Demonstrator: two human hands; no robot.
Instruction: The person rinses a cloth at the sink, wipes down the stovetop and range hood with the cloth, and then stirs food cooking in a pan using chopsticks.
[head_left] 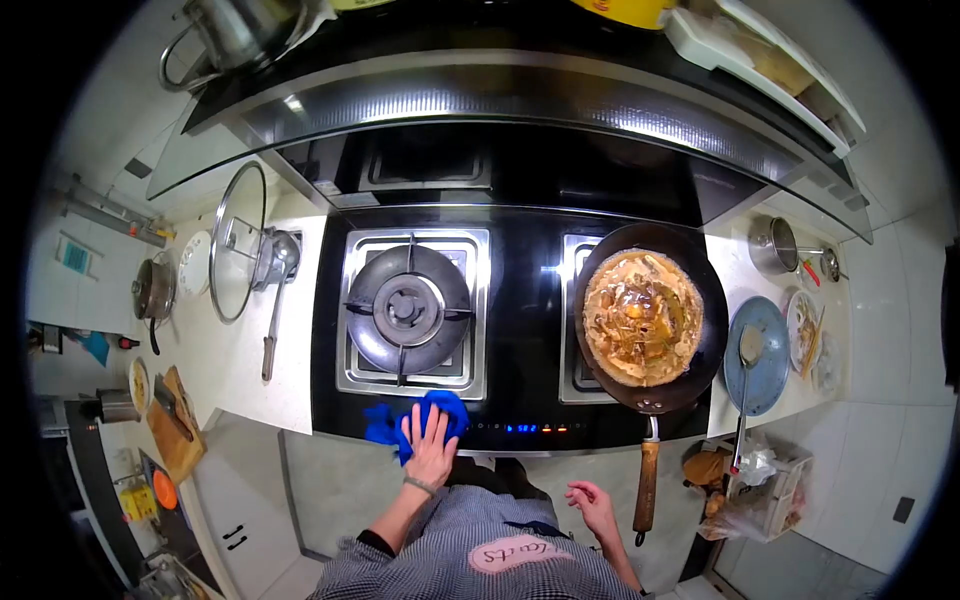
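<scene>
My left hand (430, 450) presses down on a bunched blue cloth (445, 404) at the front edge of the black gas stove (525, 330), just below the left burner (407, 308). Its fingers reach over the cloth, which sticks out on both sides. Over by the front of my apron, my right hand (594, 506) hangs with loosely bent fingers somewhat apart, holding nothing. Close to its right is the wooden handle (647, 487) of a dark wok (708, 320). Brown saucy food (642, 317) fills the middle of the wok, which sits on the right burner.
Left counter: a glass lid (240, 243), a metal ladle (272, 320), and farther left a knife (172, 408) on a cutting board (180, 440). Right counter: a blue plate (757, 365) with a spatula, a small pot (773, 245) and dishes. A range hood (500, 95) overhangs the back.
</scene>
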